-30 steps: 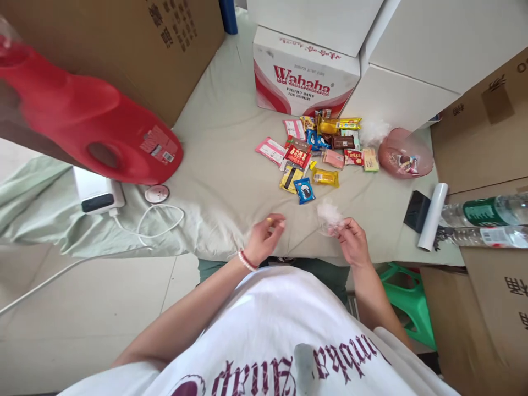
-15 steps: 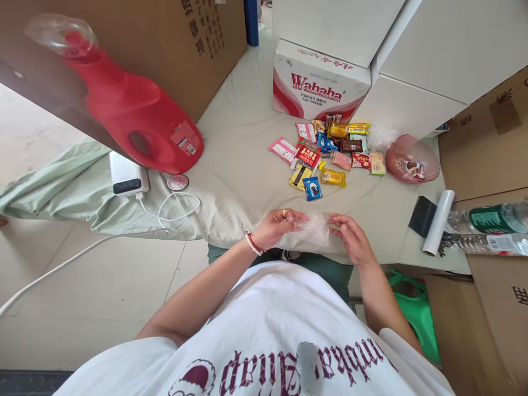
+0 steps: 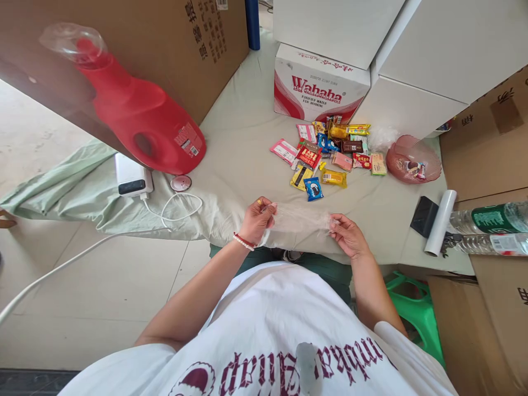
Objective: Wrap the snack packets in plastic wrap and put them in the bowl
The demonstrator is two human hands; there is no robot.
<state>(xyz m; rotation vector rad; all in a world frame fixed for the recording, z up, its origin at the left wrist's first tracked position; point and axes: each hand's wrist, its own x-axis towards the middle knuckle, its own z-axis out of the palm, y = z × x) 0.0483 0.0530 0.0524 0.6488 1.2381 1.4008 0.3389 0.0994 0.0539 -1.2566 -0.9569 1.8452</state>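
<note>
A clear plastic bag point(image 3: 300, 218) is stretched sideways between my two hands, above the table's front edge. My left hand point(image 3: 256, 220) is closed on its left end, with a ring on one finger and a bracelet at the wrist. At the right end, my right hand point(image 3: 346, 234) pinches the film between thumb and fingers. Just beyond the bag lies a pile of wrapped snacks, among them a blue packet point(image 3: 313, 188), a yellow packet point(image 3: 334, 177) and a red packet point(image 3: 309, 157).
Right of the snacks stands a pink bowl point(image 3: 413, 165) holding a few wrapped pieces. A Wahaha carton point(image 3: 319, 88) is behind them. On the left are a red jug point(image 3: 148, 124) and a white power bank point(image 3: 132, 175) with its cable. A white roll point(image 3: 440, 223) and plastic bottles point(image 3: 495, 219) lie right.
My left hand has moved left and closed on the bag. The right hand, loosely open before, now pinches the other end, and the crumpled bag is drawn out wide.
</note>
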